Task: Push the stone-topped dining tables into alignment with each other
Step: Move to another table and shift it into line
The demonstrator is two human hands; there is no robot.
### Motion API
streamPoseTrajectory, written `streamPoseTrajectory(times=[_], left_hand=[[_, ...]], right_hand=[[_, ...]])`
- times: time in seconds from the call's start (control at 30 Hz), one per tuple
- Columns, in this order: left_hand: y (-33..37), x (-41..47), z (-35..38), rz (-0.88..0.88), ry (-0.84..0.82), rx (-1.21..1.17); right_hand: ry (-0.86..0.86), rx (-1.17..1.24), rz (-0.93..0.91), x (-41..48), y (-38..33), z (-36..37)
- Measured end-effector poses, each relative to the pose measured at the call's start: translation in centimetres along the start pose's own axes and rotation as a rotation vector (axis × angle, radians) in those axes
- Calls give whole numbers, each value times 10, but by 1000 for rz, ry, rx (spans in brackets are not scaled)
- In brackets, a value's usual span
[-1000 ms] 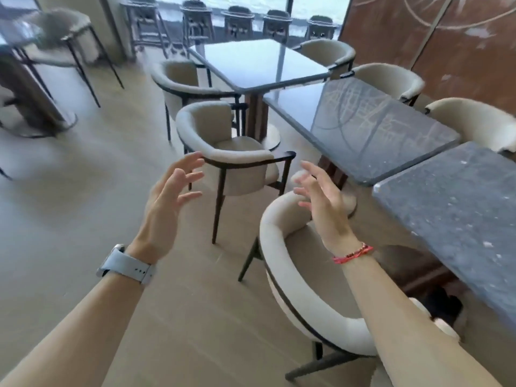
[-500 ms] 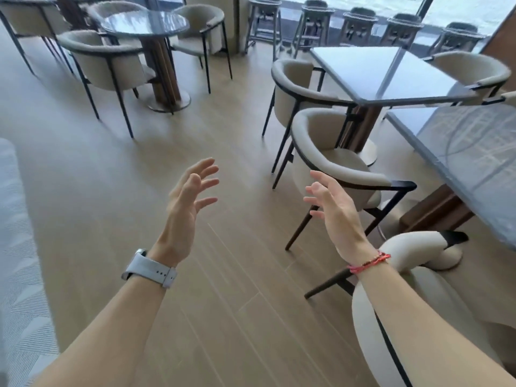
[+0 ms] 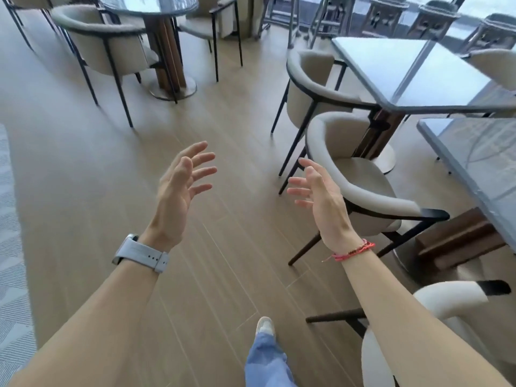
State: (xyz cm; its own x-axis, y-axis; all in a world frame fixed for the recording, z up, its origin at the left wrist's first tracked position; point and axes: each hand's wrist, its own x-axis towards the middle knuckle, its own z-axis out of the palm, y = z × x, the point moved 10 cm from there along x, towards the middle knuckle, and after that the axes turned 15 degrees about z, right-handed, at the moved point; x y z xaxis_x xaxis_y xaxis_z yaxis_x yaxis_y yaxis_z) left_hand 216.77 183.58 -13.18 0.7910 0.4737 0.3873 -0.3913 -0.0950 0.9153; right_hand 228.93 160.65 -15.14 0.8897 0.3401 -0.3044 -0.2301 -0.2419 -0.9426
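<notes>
Two grey stone-topped dining tables stand at the right: a far square table (image 3: pixel 413 71) and a nearer table (image 3: pixel 480 163) cut off by the frame's right edge. Their edges do not line up. My left hand (image 3: pixel 181 188) and my right hand (image 3: pixel 321 199) hover in mid-air over the wooden floor, palms facing each other, fingers spread and relaxed. Neither hand touches a table or holds anything. Both tables are well to the right of my hands.
Beige round-backed chairs sit beside the tables: one chair (image 3: pixel 360 191) just right of my right hand, another chair (image 3: pixel 310 88) behind it, a third chair (image 3: pixel 435 317) at lower right. A round table (image 3: pixel 148 7) with chairs stands at upper left. Bar stools (image 3: pixel 385 12) line the window.
My view has swung left and moved forward: the tables slid toward the right edge and the round table came into view. My hands stayed raised and spread.
</notes>
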Motion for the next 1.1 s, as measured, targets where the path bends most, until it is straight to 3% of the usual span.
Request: streamPoseTrajectory(times=[0.33,0.57,0.83,1.1], left_hand=[[-49,160,-9,-3,90,64],[-99,273,-60,19,129,53],[-159,438,-119,22,34,4],[-224,591,-126,-2,-49,-51]], right_hand=[[-87,22,23,179,-68,20],[-126,-25,18,298,-114,90],[-59,-15,28,427,-169,172],[41,29,57,561,-216,196]])
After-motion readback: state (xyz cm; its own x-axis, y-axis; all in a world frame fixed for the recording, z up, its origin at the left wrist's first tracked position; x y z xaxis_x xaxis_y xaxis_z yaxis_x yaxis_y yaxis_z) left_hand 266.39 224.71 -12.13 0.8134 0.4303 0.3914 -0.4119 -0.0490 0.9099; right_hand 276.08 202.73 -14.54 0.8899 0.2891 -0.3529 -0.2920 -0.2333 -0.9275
